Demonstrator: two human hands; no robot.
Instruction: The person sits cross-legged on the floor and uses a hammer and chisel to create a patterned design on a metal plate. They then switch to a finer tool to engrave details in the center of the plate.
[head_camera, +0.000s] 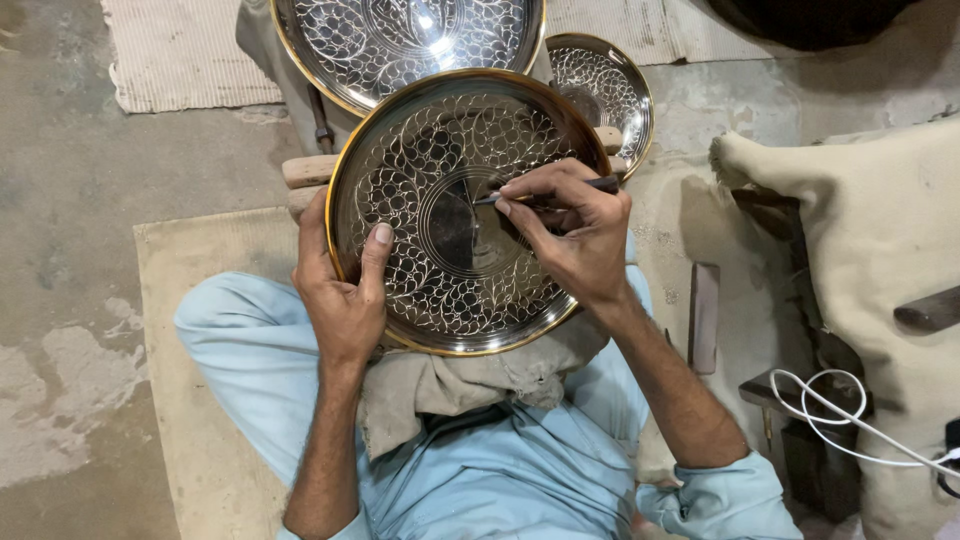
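The engraved metal plate (440, 200) rests tilted on a grey cloth (470, 385) in my lap. My left hand (340, 290) clamps its left rim, thumb on the face. My right hand (570, 225) pinches a dark engraving tool (600, 184), tip at the centre. Two more patterned plates (400, 40) lie beyond.

Concrete floor (70, 200), grey and patchy. Lying directly on it: a tan mat (205, 400), a ribbed pale rug (180, 50), and a stuffed burlap sack (880, 230) at right.
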